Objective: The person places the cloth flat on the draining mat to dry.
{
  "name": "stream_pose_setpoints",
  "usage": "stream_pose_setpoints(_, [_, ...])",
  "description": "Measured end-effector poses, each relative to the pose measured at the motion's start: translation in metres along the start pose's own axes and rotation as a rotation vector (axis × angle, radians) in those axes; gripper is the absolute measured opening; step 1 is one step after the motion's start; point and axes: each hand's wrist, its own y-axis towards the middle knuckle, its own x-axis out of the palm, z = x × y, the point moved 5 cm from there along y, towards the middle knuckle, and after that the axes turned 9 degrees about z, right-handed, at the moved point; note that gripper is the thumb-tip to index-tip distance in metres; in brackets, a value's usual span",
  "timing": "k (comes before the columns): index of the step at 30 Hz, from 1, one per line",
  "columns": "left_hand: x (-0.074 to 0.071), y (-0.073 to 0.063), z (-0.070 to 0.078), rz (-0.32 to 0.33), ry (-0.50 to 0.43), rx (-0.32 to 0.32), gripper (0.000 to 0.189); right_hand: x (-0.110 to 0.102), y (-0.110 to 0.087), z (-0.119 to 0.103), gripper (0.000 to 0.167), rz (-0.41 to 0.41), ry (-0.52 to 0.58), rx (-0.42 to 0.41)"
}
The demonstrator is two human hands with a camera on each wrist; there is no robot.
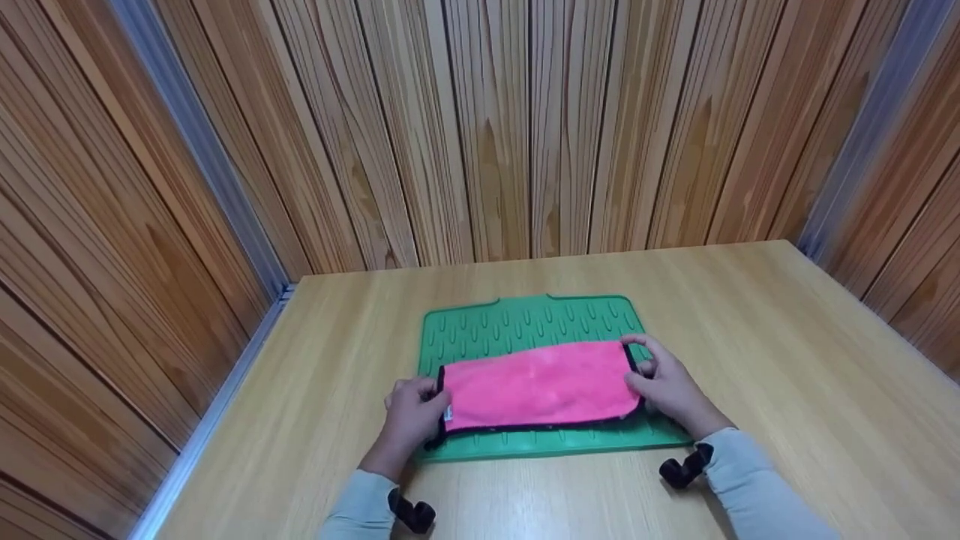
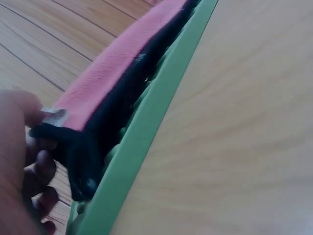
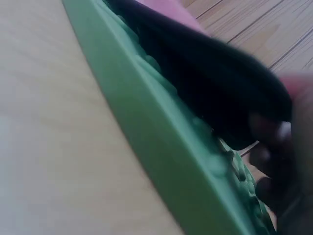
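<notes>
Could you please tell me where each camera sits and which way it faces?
Head: on the person's head, facing forward and down at the pink cloth over the green mat; left hand, right hand and sleeves show.
Left wrist: on that wrist, facing the cloth's left end; only the left hand shows.
Right wrist: on that wrist, facing the cloth's right end; only the right hand shows.
Both wrist views share the cloth, mat and tabletop.

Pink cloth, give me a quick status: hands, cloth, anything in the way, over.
Left hand and right hand gripping opposite ends. Pink cloth spread between them, over green mat. No obstruction seen.
</notes>
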Motion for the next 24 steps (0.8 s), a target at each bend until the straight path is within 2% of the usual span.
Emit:
stream_pose_setpoints(3, [0.003,0.001,-0.002,-0.046,0.018,-0.072,0.017,0.002,-0.001,0.001,0.065,-0.062,-0.043,0.022])
stream_pose_setpoints(6, [0.005,0.006,-0.002,-0.062,0.022,-0.130,0.027,0.002,0.003,-0.001,0.062,-0.048,-0.100,0.034])
stream_pose_setpoints(9, [0.005,0.013,0.002,-0.035,0.015,-0.143,0.043,0.001,0.011,-0.004,0.058,0.027,-0.120,0.053])
stream_pose_setpoints(11, [0.007,0.018,0.004,-0.015,0.011,-0.146,0.047,0.003,0.017,-0.005,0.054,0.082,-0.098,0.092])
stream_pose_setpoints(15, [0.012,0.025,0.006,0.019,0.044,-0.097,0.045,0.006,0.027,-0.005,0.045,0.198,-0.051,0.134])
stream_pose_setpoints(18, [0.013,0.027,0.005,0.044,0.052,-0.076,0.042,0.008,0.031,-0.006,0.038,0.255,-0.025,0.137])
stream_pose_setpoints(24, [0.008,0.026,0.006,0.062,-0.017,-0.116,0.037,-0.001,0.030,-0.008,0.035,0.364,0.028,0.122])
